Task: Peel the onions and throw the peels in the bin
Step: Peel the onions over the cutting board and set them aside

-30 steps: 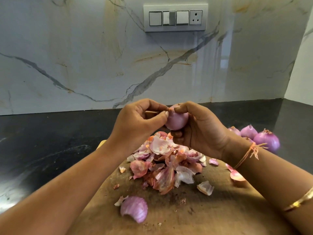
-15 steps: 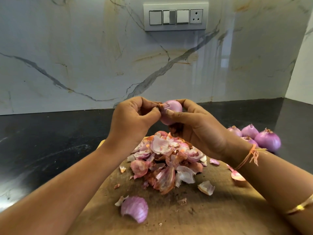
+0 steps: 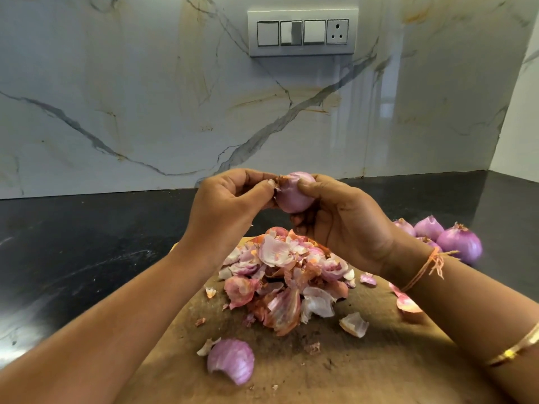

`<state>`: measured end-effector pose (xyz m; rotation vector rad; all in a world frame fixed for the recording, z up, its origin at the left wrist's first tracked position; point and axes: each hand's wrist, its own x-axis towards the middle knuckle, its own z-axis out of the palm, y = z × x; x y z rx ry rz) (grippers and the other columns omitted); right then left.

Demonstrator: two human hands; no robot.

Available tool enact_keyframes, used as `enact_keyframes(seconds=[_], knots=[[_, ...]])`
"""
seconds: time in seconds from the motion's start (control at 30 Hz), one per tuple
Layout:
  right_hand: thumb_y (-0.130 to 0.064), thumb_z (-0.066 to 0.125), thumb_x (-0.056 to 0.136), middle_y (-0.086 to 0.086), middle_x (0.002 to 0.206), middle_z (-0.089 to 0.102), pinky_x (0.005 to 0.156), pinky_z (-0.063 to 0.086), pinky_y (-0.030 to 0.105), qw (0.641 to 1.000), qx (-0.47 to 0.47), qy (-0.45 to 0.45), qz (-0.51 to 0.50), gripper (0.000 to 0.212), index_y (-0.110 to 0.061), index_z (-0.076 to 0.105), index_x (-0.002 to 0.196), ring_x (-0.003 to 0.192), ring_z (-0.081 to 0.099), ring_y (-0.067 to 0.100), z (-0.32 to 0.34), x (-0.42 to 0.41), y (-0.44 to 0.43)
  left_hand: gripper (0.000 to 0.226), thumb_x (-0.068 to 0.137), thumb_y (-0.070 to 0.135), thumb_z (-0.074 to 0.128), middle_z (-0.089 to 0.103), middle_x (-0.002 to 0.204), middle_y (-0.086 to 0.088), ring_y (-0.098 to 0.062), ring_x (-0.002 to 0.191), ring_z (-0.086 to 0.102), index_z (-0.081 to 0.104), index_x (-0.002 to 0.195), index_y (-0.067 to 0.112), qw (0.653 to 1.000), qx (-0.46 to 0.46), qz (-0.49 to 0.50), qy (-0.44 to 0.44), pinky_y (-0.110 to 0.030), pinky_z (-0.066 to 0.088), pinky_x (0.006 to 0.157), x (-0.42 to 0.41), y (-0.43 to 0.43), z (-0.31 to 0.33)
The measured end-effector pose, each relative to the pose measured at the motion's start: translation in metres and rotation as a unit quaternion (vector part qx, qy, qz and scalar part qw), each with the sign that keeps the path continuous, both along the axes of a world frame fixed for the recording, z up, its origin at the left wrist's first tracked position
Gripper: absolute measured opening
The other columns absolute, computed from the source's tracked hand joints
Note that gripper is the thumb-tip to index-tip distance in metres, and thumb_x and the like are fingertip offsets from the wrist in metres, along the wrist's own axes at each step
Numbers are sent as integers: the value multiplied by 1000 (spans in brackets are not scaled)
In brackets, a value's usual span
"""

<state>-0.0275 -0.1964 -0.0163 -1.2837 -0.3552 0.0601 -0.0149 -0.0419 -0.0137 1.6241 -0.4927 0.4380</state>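
Note:
A small purple onion [image 3: 293,196] is held in the air above the wooden cutting board [image 3: 335,368]. My right hand [image 3: 347,225] grips it from the right and below. My left hand [image 3: 227,205] pinches a bit of dry brown skin at the onion's top left. A heap of pink and white onion peels [image 3: 285,275] lies on the board under my hands. One larger purple peel [image 3: 230,360] lies nearer to me. Several unpeeled onions [image 3: 458,243] sit on the counter behind my right wrist. No bin is in view.
The board rests on a black stone counter [image 3: 87,252] that runs back to a marble wall with a switch panel [image 3: 302,32]. Small peel scraps [image 3: 354,323] are scattered over the board on the right.
Both hands have lifted the onion a little and turned it. My left thumb and finger have moved onto the brown skin at its top.

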Motion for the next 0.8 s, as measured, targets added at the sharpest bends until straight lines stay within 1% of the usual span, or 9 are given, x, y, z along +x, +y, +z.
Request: enact_keyframes(seconds=[0.17,0.3,0.37,0.43,0.53,0.63,0.67,0.73,0.8], knots=[[-16,48,94,13,95,58,60,47,22,1000,0,-11,-10,24,-5,54,115,66,53,14,-1,0,-1,12,81,10,72,75,87,-5,-21,87,71,71,80,22,999,29,19,-14,-43,56,87,-1,1,1],[-16,52,93,13,104,60,66,51,21,997,-39,-57,-33,27,-9,53,120,75,56,15,-2,3,0,14,83,8,70,74,88,-7,-24,87,71,70,79,21,999,30,37,-19,-47,56,86,3,1,-1],[-16,56,91,9,102,61,69,52,23,995,-48,-76,-41,27,-11,53,117,77,59,14,-2,3,0,7,78,16,73,74,89,-7,-24,89,71,70,80,22,1000,21,21,-9,-45,55,87,3,2,-1],[-15,58,90,4,96,63,73,53,24,994,-49,-87,-47,25,-14,53,115,77,61,13,-3,3,-1,9,73,23,73,74,89,-5,-22,90,71,70,81,22,1000,21,10,-1,-42,55,88,1,1,0],[-16,61,86,5,98,64,79,55,28,991,-67,-106,-50,26,-18,52,110,84,64,16,-3,2,-1,12,82,9,72,74,90,-8,-23,90,71,69,80,21,1000,16,17,-15,-45,54,89,2,1,-1],[-26,64,75,11,111,62,82,56,29,986,-95,-122,-53,40,-19,50,111,95,66,22,-2,1,-1,14,84,6,68,73,91,-11,-26,90,70,69,80,19,999,16,29,-23,-47,55,88,4,2,-2],[-25,65,76,12,113,62,82,56,29,985,-105,-127,-55,39,-20,50,112,97,66,23,-3,1,-1,14,83,6,69,73,91,-10,-26,89,70,68,79,18,999,19,33,-25,-47,55,88,4,2,-2],[-19,64,84,12,112,62,81,56,28,981,-124,-133,-60,31,-20,50,111,93,67,20,-3,2,-2,16,83,5,70,73,87,-7,-25,85,71,67,76,19,998,29,45,-34,-46,56,85,4,2,-2],[-18,63,87,9,104,64,77,56,26,979,-140,-136,-64,26,-20,52,110,84,65,15,-4,2,-3,20,82,4,70,73,82,-2,-22,81,71,66,72,21,995,52,61,-56,-41,58,79,4,1,-2]])
